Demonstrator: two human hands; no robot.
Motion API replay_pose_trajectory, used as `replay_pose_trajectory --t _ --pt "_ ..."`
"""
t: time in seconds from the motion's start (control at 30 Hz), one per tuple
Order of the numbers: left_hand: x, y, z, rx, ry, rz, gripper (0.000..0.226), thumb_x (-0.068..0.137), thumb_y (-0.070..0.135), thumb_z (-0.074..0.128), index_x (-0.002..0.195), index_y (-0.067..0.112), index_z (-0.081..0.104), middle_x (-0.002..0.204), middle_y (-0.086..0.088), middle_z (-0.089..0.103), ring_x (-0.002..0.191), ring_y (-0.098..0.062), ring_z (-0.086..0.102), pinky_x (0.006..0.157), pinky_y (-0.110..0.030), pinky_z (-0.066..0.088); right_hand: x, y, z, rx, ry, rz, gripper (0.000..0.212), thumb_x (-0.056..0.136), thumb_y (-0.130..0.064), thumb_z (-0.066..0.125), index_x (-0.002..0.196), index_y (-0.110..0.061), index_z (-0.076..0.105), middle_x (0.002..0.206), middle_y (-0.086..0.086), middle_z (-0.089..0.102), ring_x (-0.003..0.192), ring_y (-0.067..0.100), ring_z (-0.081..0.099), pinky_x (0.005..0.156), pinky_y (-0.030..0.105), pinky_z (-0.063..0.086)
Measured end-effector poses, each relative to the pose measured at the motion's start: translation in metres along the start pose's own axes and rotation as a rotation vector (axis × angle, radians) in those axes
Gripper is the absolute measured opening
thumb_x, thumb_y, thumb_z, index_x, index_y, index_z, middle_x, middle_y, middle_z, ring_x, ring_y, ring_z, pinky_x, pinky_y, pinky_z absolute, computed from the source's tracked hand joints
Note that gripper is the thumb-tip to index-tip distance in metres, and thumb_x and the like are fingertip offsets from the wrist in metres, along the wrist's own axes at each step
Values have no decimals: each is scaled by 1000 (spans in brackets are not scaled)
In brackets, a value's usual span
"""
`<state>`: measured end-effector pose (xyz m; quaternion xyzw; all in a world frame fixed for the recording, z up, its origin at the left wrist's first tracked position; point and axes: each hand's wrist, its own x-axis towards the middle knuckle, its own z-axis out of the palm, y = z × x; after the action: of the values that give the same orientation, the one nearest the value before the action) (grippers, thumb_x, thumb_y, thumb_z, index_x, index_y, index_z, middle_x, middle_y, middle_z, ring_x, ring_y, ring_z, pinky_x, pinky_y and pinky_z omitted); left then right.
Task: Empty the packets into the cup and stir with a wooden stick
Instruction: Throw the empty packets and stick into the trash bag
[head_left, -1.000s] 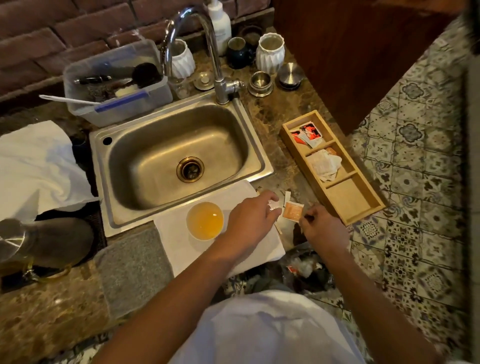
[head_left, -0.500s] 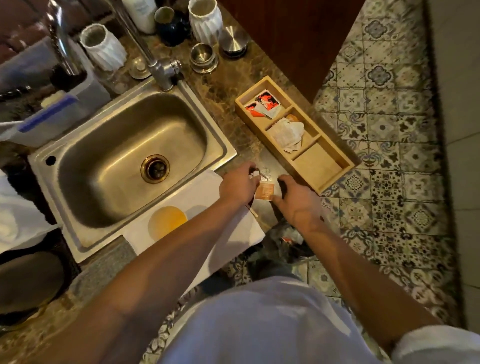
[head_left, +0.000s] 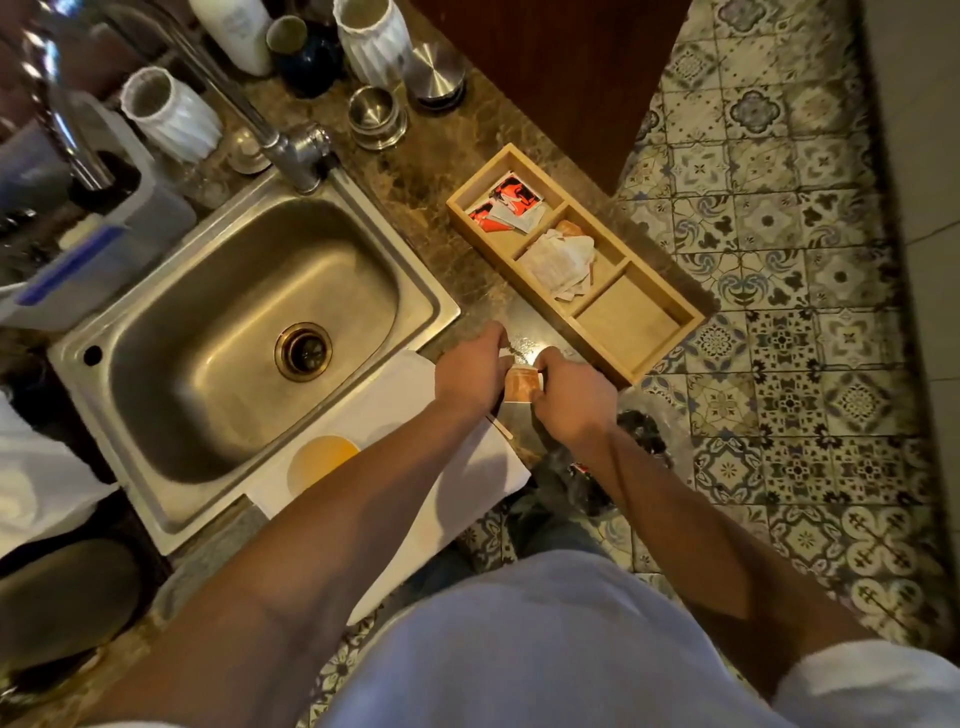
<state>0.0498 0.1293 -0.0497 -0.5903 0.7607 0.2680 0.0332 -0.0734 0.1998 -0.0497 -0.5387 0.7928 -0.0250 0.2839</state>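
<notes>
Head view: left hand (head_left: 470, 371) and right hand (head_left: 569, 395) pinch orange packet (head_left: 522, 384) together.

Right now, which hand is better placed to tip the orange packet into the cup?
Left hand: both pinch the orange packet, but the cup sits on its side; the right hand is farther.

Bare counter strip (head_left: 467, 291) between sink (head_left: 244, 332) and wooden tray (head_left: 639, 364): passable. Both hands (head_left: 470, 371) (head_left: 569, 397) block its near end. Cup (head_left: 317, 462) half under left forearm (head_left: 332, 519). Faucet (head_left: 291, 150), steel cups (head_left: 374, 117), white vases (head_left: 371, 39) crowd far end.
</notes>
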Motion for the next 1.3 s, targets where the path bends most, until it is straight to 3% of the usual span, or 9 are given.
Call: replay_pose_trajectory --t 0.17,0.3,0.4,0.5,0.77,0.93,1.07,1.3 --pt "2 0 1 -23 -25 -7 13 98 31 56 106 22 54 93 -6 72 82 -29 67 61 -31 37 -2 3 -2 -5 -26 -5 15 93 -30 59 106 -24 56 90 3 73 81 27 70 71 39 61" --pt "0 -2 -2 -34 -9 -24 23 96 34 61 114 21 54 101 -7 73 91 -31 68 64 -32 41 -3 4 -3 -23 -45 -8 15 95 -30 57 108 -22 61 95 4 73 87 26 70 73 36 59" --pt "0 -7 -5 -12 8 -28 38 92 38 67 121 21 52 107 -7 73 95 -31 69 67 -33 47 -3 3 -2 -20 -38 5 15 96 -28 54 104 -24 65 95 3 73 84 24 66 68 31 52" --pt "1 -9 -6 34 0 -27 39 91 40 69 120 20 54 108 -6 73 97 -31 69 66 -32 43 -5 4 0 -17 -30 29 18 96 -29 51 100 -23 67 93 3 72 78 23 60 64 29 45" --pt "-1 -5 -7 115 -42 -76 34 91 45 67 103 14 62 98 -9 72 91 -30 67 63 -32 41 -13 18 -1 80 -25 78 15 92 -31 57 98 -21 67 93 0 72 89 24 69 73 33 55" --pt "-3 -2 -10 256 -107 -78 27 93 36 66 104 11 69 102 -11 73 94 -31 70 65 -32 44 -13 22 1 84 -16 57 14 93 -32 59 98 -22 67 95 1 73 90 25 70 71 31 50" --pt "-2 1 -9 222 -138 -97 24 94 29 66 105 8 70 102 -13 73 95 -31 70 67 -33 46 -14 20 0 116 -5 69 12 92 -33 59 96 -24 66 93 1 73 88 24 69 75 35 58" --pt "-8 3 -12 156 -134 -98 24 93 33 63 92 13 75 90 -9 73 85 -30 69 65 -34 50 -17 22 -2 134 -33 90 16 94 -34 59 100 -23 68 94 -1 72 89 22 68 77 36 58"
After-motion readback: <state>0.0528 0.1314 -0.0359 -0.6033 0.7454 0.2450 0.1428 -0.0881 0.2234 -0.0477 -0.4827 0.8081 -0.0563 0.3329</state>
